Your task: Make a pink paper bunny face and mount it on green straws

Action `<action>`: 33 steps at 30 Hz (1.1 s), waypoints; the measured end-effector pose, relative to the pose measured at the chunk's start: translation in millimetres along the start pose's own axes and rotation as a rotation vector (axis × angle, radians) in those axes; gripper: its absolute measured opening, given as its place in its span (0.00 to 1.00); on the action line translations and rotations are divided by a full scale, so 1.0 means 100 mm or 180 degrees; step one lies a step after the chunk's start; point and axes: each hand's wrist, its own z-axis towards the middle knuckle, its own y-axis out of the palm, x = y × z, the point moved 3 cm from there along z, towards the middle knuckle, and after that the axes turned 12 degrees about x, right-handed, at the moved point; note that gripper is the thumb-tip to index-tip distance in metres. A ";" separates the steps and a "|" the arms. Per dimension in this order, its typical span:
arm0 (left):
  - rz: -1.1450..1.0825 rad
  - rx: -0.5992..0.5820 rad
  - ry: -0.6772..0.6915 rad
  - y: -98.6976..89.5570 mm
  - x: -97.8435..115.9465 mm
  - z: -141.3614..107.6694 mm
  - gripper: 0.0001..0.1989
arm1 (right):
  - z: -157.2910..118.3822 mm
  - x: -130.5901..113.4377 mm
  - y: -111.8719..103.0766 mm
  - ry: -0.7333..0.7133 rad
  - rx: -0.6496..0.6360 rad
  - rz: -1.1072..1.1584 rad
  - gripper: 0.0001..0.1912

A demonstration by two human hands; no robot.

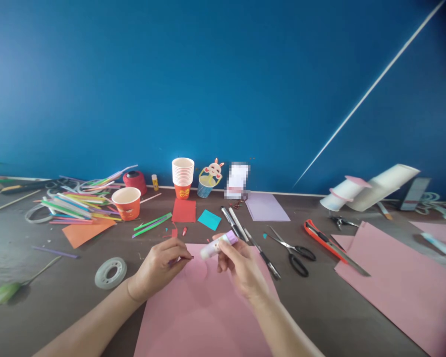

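Note:
My right hand [241, 263] is wrapped round a glue stick [219, 244] with a pale body and a purple end, tilted over a pink sheet [208, 317]. To its left, my left hand [161, 265] is closed in a pinch. A tiny dark piece shows at its fingertips, too small to name. Between the hands, a round pink paper piece [196, 270] lies on the sheet. A red paper square [184, 210] and a blue paper piece [209, 219] lie just beyond.
Black-handled scissors [292, 249], pens [262, 253] and a red utility knife [334, 245] lie to the right. A tape roll [110, 273], an orange paper cup [126, 203] and straws [72, 206] are at left. Stacked cups [183, 176] stand by the blue wall.

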 end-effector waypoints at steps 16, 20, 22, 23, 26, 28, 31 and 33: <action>0.0201 -0.0319 -0.0035 0.08 0.08 -0.05 0.10 | -0.04 0.09 0.10 0.0125 -0.0078 -0.0093 0.13; 0.0189 -0.0299 -0.0093 0.07 0.09 -0.03 0.10 | -0.04 0.08 0.09 0.0107 -0.0090 -0.0141 0.14; 0.0266 -0.0253 -0.0102 0.07 0.09 -0.03 0.09 | -0.04 0.07 0.07 0.0077 -0.0086 -0.0081 0.14; 0.0309 -0.0226 -0.0085 0.07 0.08 -0.03 0.09 | -0.03 0.07 0.06 0.0066 -0.0070 -0.0039 0.14; 0.0405 -0.0181 0.0081 0.07 0.08 -0.04 0.07 | -0.02 0.06 0.03 0.0050 0.0048 0.0088 0.14; 0.0478 -0.0195 0.0288 0.06 0.10 -0.05 0.06 | -0.02 0.05 0.02 0.0016 0.0130 0.0116 0.13; 0.0558 -0.0252 0.0583 0.05 0.15 -0.05 0.07 | -0.02 0.05 0.05 0.0004 0.0101 -0.0022 0.13; 0.0518 -0.0291 0.0678 0.04 0.17 -0.04 0.08 | -0.04 0.06 0.08 0.0021 0.0001 -0.0147 0.14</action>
